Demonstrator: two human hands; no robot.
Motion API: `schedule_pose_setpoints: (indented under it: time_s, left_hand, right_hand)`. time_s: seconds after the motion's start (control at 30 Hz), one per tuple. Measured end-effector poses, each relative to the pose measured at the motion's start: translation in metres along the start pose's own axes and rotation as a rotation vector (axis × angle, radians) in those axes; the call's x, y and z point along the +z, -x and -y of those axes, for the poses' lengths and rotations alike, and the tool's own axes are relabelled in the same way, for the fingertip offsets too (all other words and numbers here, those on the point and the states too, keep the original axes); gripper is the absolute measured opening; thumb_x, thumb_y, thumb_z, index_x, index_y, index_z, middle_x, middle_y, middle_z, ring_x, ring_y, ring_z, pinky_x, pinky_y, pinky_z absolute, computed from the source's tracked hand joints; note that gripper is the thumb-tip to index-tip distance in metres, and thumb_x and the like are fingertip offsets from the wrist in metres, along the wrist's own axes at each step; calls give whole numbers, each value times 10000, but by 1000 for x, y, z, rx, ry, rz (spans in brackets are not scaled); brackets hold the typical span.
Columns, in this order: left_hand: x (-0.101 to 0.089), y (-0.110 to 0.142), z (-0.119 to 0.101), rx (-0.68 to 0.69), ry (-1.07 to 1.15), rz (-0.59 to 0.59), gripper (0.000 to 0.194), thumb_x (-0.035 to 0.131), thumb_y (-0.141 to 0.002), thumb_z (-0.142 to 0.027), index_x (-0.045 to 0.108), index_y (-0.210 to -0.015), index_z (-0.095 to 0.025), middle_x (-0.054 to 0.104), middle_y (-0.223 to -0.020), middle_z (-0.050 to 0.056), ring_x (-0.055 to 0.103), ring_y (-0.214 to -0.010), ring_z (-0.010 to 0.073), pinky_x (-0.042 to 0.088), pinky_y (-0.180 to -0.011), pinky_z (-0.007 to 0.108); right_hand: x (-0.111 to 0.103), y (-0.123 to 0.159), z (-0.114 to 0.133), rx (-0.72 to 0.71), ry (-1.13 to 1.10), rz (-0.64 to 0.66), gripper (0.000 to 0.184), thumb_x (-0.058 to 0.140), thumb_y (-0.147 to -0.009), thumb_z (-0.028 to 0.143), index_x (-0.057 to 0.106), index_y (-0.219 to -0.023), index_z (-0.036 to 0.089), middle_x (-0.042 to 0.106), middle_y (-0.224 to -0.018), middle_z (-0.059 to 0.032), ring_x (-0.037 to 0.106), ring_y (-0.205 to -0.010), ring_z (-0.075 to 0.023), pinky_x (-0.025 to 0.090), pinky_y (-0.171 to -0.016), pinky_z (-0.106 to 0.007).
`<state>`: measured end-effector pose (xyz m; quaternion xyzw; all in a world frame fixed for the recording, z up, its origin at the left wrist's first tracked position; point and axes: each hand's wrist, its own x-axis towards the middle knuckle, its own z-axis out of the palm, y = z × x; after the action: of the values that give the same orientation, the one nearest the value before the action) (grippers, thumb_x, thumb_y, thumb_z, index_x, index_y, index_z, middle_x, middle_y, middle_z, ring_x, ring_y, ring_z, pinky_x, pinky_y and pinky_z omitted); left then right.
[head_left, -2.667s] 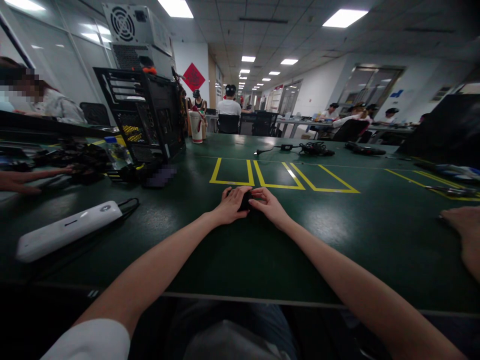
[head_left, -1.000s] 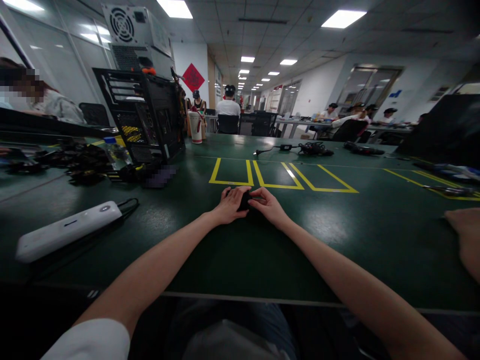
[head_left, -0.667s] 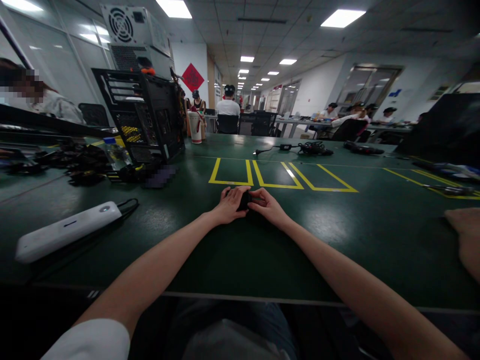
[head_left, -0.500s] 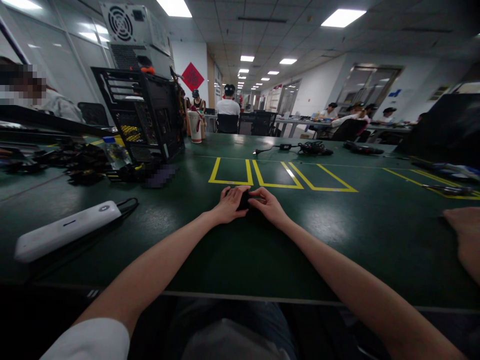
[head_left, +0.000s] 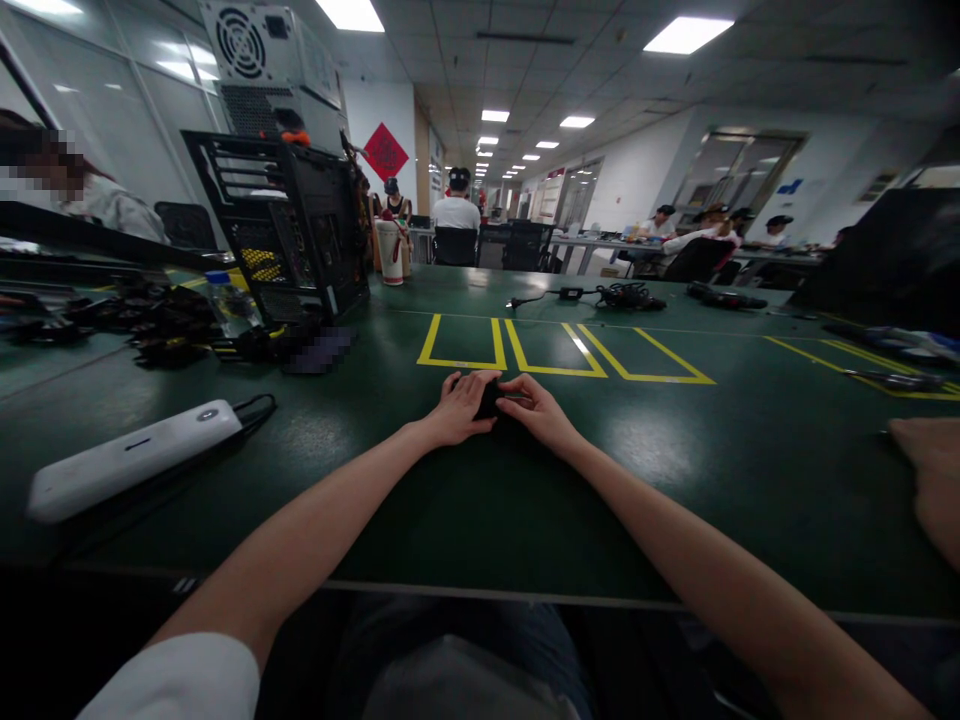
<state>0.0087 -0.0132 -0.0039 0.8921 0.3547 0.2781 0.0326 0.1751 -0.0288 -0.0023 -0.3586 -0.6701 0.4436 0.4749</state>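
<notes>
Between my two hands, low on the green table (head_left: 480, 520), is a small black object (head_left: 488, 402); its kind does not show. My left hand (head_left: 459, 410) is wrapped over its left side, fingers across the top and thumb along the near edge. Against its right side my right hand (head_left: 534, 408) is closed in a pinch, thumb and fingertips close together. Whatever small part those fingertips may hold is too small to make out. Most of the black object is covered by my left fingers.
Yellow tape outlines (head_left: 514, 345) lie beyond my hands. To the left are a white elongated device (head_left: 135, 458) with a cord, a black computer case (head_left: 289, 225) and a water bottle (head_left: 231, 303). Coiled black cables (head_left: 630, 296) rest farther back. Another person's hand (head_left: 930, 470) is at the right edge.
</notes>
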Motion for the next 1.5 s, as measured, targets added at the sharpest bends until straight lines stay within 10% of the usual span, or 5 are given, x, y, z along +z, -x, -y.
schedule_pose_setpoints:
  time_s: [1.5]
  left_hand:
    - [2, 0, 3, 9, -2, -18, 602, 527, -673, -280, 230, -1193, -219, 391, -1179, 68, 344, -1122, 226, 143, -973, 414]
  right_hand:
    - [-4, -3, -4, -22, -45, 31, 293, 634, -615, 212, 484, -866, 197, 541, -967, -14, 562, -905, -144, 434, -845, -328]
